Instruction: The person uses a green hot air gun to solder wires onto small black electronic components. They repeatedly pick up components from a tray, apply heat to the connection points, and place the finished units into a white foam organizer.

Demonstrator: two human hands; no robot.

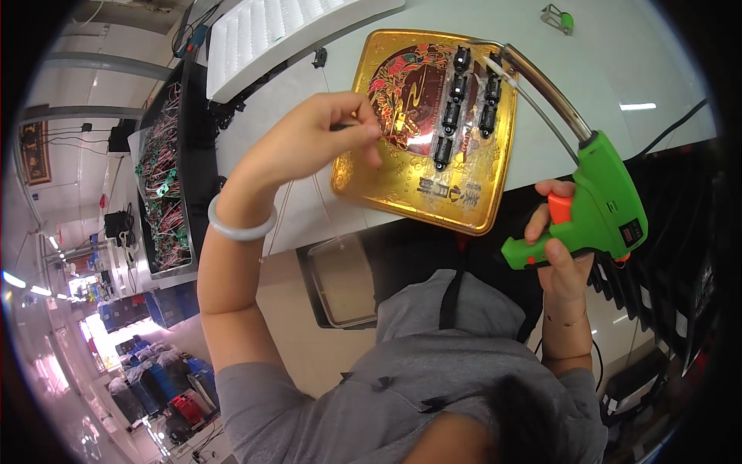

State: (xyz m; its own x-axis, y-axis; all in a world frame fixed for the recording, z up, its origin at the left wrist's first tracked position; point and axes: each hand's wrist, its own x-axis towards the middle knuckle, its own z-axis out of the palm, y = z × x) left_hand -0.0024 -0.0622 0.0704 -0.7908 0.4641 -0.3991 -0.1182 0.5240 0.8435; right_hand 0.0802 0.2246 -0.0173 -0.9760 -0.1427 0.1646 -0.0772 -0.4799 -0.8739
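Observation:
A gold tin tray (pixel 386 182) with a red flower pattern lies on the white table (pixel 618 69). Several small black connectors (pixel 456 100) sit in two rows on it under clear film. My left hand (pixel 317 139), a pale bangle on its wrist, hovers over the tray's left edge and pinches a thin dark stick (pixel 345 125) between thumb and fingers. My right hand (pixel 558 251) grips a green gun-shaped tool (pixel 607 201) with an orange trigger. Its long metal barrel (pixel 545 89) reaches up to the connectors at the tray's far right corner.
A white ribbed foam tray (pixel 263 31) lies at the back left. A black bin of red and green wired parts (pixel 162 178) stands on the left. A small green-tipped clip (pixel 563 18) sits far back. A black cable (pixel 680 124) runs on the right. A shallow grey tray (pixel 340 282) sits below the table edge.

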